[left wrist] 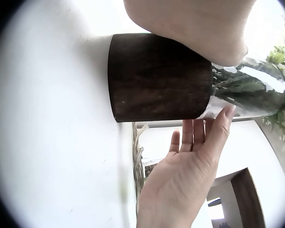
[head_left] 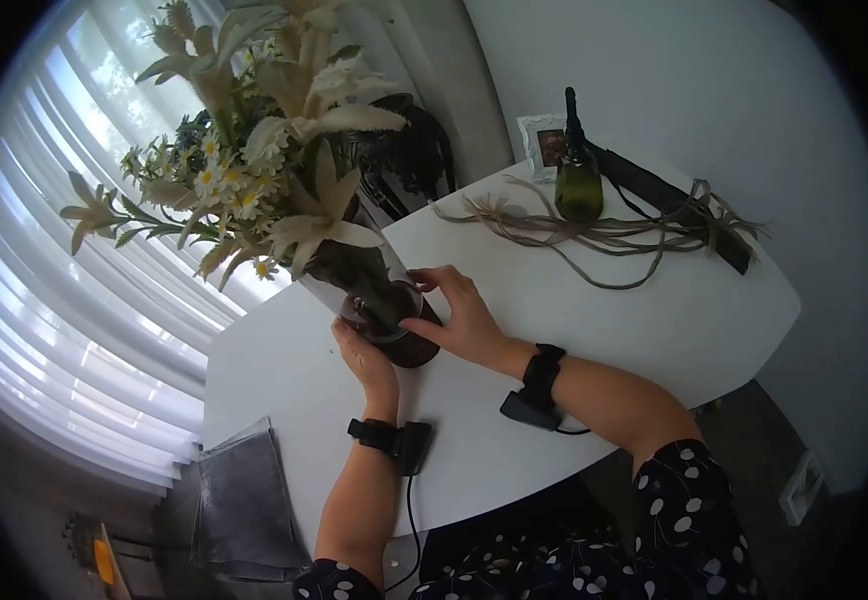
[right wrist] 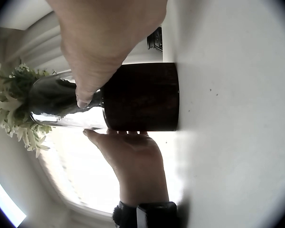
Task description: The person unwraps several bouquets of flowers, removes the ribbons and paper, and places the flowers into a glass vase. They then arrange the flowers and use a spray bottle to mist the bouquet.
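Observation:
A clear glass vase with a dark brown base point(head_left: 412, 347) stands on the white table point(head_left: 514, 440), full of pale lilies and small daisies point(head_left: 239, 185). My left hand point(head_left: 367, 365) holds its near left side, palm against the base. From the right, my right hand point(head_left: 469, 325) grips it with thumb and fingers apart around the lower glass and base. In the left wrist view the right hand point(left wrist: 180, 175) reaches behind the dark base point(left wrist: 159, 80). The left hand's fingers point(right wrist: 128, 133) pass behind the base in the right wrist view, its thumb near the glass.
A green bottle with a black top point(head_left: 580, 190), a white picture frame point(head_left: 538, 140), long dried strands point(head_left: 554, 235) and a dark flat strip point(head_left: 654, 190) lie or stand at the table's far right. Grey folded sheets point(head_left: 246, 500) are at the left edge; sheer curtains point(head_left: 64, 300) hang beyond.

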Available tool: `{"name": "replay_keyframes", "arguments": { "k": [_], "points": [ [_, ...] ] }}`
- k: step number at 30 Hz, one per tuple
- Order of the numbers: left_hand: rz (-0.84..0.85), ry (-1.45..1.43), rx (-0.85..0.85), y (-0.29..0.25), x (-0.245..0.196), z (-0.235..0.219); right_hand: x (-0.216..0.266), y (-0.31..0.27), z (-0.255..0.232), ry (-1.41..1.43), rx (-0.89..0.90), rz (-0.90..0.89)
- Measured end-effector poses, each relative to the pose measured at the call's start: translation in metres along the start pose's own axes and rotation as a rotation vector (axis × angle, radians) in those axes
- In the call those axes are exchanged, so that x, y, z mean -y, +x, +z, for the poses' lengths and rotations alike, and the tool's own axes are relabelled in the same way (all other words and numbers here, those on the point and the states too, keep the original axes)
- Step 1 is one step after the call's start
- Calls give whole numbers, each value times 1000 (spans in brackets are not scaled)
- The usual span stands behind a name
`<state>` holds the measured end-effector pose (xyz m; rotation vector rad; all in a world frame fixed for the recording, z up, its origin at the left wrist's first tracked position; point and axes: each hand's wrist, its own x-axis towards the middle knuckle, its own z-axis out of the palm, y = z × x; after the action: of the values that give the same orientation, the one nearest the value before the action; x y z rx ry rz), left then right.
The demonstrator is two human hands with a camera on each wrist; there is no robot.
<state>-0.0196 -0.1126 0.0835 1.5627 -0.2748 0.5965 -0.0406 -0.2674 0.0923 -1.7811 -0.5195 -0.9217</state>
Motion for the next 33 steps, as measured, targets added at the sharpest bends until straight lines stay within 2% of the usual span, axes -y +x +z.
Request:
{"name": "replay_keyframes", "arguments": {
  "k": [3, 5, 15, 20, 23, 25, 27, 28, 29, 32, 33],
  "points": [
    [-30, -49, -30, -2, -14, 6, 1, 1, -1, 6, -16, -9],
    [24, -33, -67, -3, -23, 10, 0, 0, 0, 14, -23, 0],
    [-1, 21, -17, 2, 0, -6, -7, -3, 1, 98, -13, 64],
    [-44, 49, -127, 0, -11, -2, -13, 1, 0, 91, -122, 60],
    [-54, 74, -165, 0, -7, -5, -20, 18, -8, 95, -233, 94],
    [-48, 71, -173, 0, -2, -8, -26, 37, -20, 227, -495, 199],
    [-52, 71, -167, 0, -3, -7, -34, 54, -41, 301, -633, 289],
    [-59, 70, -166, -1, -4, -6, -40, 63, -50, 422, -706, 278],
    [-58, 67, -163, -1, -5, -4, -42, 71, -61, 420, -764, 282],
    [-77, 27, -192, -1, -5, -1, -48, 92, -89, 386, -827, 308],
    [-75, 31, -183, -2, -4, -3, -55, 101, -97, 476, -818, 381]
  ]
}}
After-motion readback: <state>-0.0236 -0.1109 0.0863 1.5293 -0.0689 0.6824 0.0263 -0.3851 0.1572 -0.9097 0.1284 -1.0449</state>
